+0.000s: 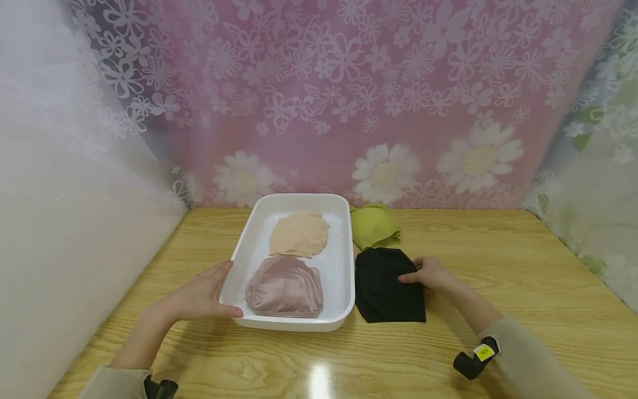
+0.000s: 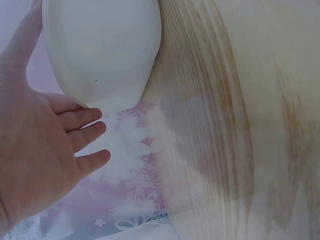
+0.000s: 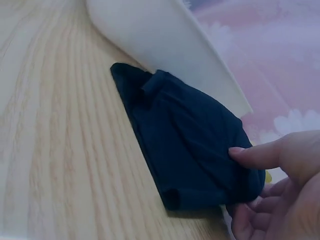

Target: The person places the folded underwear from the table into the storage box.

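My left hand (image 1: 199,291) rests against the near left corner of a white tray (image 1: 351,260), thumb on the front rim and straight fingers along the outer side. In the left wrist view its other fingers (image 2: 82,136) stretch out loosely beside the tray wall. My right hand (image 1: 432,275) pinches the right edge of folded black underwear (image 1: 384,291), thumb on top and fingers beneath. The right wrist view shows that dark cloth (image 3: 195,145) lifted at the gripped side. Folded pink satin underwear (image 1: 285,291) and a folded beige piece (image 1: 299,235) lie inside the tray.
A yellow-green folded garment (image 1: 375,224) lies behind the black one, close by the tray's right side. The wooden table (image 1: 498,244) meets a pink flowered curtain (image 1: 319,138) at the back. A white sheet (image 1: 75,166) hangs on the left.
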A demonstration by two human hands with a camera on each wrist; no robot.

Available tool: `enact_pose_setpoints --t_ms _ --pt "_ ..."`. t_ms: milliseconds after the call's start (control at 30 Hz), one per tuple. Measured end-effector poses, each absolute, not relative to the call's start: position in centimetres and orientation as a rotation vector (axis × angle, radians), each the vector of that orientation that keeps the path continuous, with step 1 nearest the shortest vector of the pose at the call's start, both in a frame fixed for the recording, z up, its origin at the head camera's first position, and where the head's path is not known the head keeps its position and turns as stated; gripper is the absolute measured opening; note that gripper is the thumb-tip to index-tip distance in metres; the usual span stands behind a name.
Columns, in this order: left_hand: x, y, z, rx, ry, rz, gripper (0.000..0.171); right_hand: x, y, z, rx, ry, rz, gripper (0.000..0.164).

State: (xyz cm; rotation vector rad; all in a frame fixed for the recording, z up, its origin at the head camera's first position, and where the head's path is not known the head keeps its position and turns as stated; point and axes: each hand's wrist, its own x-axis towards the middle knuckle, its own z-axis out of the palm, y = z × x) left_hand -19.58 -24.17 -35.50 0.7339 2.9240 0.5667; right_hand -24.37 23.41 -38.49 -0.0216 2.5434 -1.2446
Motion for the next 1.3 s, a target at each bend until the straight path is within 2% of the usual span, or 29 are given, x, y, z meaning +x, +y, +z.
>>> enact_pose_setpoints --t_ms 333,900,1033,1300 --pt "-19.6 -24.2 -35.3 0.726 2.93 0.57 0.111 -24.0 24.1 -37.9 0.0 2.36 -1.494 0.042" --pt "-19.7 -24.2 -35.5 0.759 2.931 0.608 0.109 -23.9 25.5 -34.8 -0.098 2.155 -1.814 0.06" --pt "-19.5 -24.1 -35.4 0.76 2.922 0.606 0.11 -23.9 26.1 -33.7 -0.124 2.163 -1.833 0.059" --pt "-19.5 -24.2 -35.4 0.732 2.931 0.586 0.11 -24.6 26.0 -30.7 -0.206 2.127 -1.894 0.068"
